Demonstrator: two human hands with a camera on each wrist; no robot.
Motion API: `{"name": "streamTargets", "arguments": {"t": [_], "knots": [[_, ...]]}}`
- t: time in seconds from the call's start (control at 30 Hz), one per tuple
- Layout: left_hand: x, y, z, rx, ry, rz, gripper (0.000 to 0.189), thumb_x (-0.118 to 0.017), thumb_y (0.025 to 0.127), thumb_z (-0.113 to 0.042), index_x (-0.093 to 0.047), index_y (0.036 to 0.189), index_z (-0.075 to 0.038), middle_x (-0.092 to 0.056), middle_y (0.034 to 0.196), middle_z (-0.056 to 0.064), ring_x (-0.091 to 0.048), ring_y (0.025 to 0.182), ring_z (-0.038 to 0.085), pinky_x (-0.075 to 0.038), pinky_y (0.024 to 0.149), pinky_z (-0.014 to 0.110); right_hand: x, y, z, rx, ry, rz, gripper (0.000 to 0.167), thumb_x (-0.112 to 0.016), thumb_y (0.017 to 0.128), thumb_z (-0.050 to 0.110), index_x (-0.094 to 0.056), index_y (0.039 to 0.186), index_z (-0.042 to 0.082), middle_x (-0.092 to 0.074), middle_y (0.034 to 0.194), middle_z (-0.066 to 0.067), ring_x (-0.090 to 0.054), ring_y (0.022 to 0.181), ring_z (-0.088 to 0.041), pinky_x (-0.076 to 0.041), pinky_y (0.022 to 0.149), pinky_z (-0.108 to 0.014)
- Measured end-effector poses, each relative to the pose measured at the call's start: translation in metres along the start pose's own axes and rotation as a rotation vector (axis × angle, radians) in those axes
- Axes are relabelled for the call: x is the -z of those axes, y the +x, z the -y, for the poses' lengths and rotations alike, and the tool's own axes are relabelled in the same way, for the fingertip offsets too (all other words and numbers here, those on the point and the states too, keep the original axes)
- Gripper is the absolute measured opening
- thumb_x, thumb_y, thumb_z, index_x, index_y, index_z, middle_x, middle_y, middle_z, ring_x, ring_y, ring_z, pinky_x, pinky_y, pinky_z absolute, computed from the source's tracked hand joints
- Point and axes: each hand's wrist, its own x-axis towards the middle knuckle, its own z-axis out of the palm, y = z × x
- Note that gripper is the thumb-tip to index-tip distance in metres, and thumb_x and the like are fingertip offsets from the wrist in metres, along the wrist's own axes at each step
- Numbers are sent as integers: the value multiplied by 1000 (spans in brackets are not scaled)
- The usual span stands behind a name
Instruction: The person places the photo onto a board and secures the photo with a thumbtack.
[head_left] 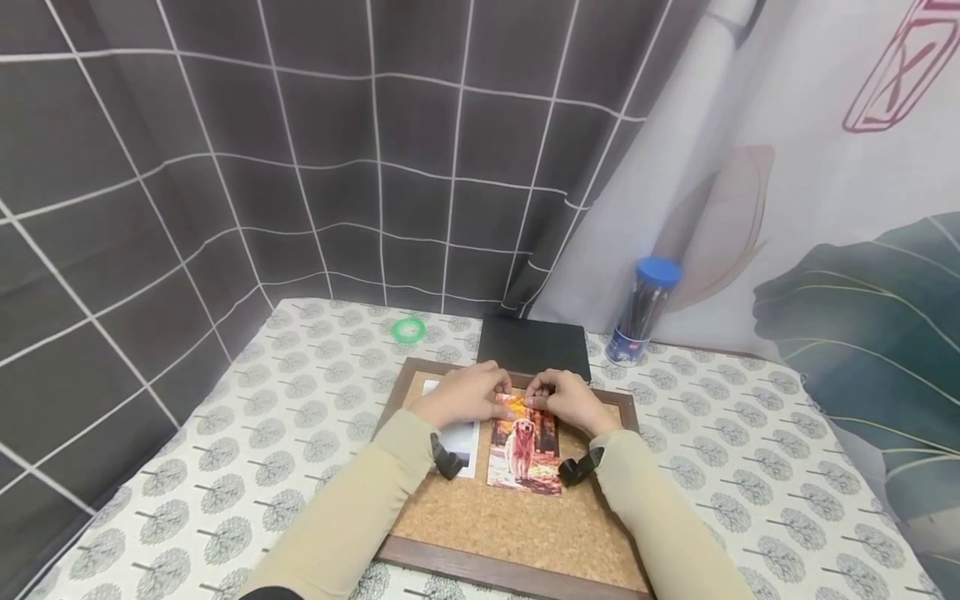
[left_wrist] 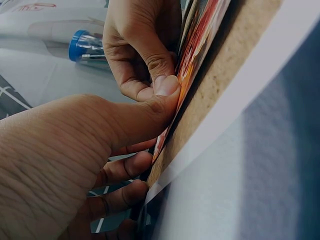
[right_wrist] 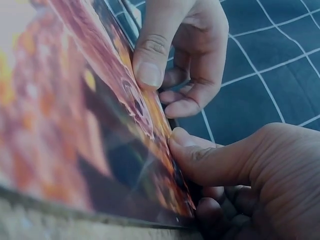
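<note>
A photo of a golden dog among autumn leaves [head_left: 521, 457] lies on a wood-framed cork board [head_left: 510, 529]. At its top edge, my left hand [head_left: 467, 395] pinches the photo near the left side, thumb on the printed face. My right hand [head_left: 572, 403] pinches the same edge a little to the right, its other fingers curled. In the right wrist view, the left thumb [right_wrist: 150, 72] and right thumb [right_wrist: 200, 159] sit close together along that edge. Whether a pin is between the fingertips is hidden. A second, pale photo [head_left: 467, 454] lies left of the dog photo, partly under my left arm.
Behind the board lies a flat black item [head_left: 534, 346]. A clear tube with a blue lid [head_left: 642, 308] stands at the back right, and a green tape roll [head_left: 408, 330] lies at the back left. A tree-patterned cloth [head_left: 300, 450] covers the table.
</note>
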Motion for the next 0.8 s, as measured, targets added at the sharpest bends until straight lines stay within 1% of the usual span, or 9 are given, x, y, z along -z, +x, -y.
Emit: {"name": "streamTargets", "arguments": {"t": [0.23, 0.5, 0.67, 0.8], "knots": [[1, -1, -1, 5, -1, -2, 47, -72, 83, -61, -65, 114, -26, -55, 103, -10, -56, 85, 10, -50, 78, 35, -1, -1, 3, -31, -11, -24, 7, -80, 85, 14, -73, 83, 14, -62, 76, 2, -55, 71, -15, -46, 66, -32], [-1, -2, 0, -1, 1, -3, 47, -72, 83, -61, -65, 113, -26, -55, 102, -10, -56, 84, 10, -50, 78, 34, -3, -2, 7, -62, -51, -32, 9, -81, 85, 15, -73, 81, 13, -62, 73, 2, -54, 68, -14, -45, 65, -31], [-2, 0, 2, -19, 2, -18, 47, -73, 83, -61, -65, 112, -25, -54, 100, -10, -56, 82, 10, -50, 75, 33, -3, -2, 10, -89, -71, -60, 10, -82, 84, 16, -73, 79, 13, -62, 73, 2, -54, 68, -15, -45, 65, -31], [-3, 1, 5, -31, 5, -26, 47, -73, 82, -62, -65, 111, -26, -54, 99, -10, -56, 83, 10, -51, 76, 34, -3, -2, 12, -94, -83, -67, 10, -81, 84, 16, -73, 78, 12, -61, 71, 2, -53, 68, -15, -44, 64, -31]]}}
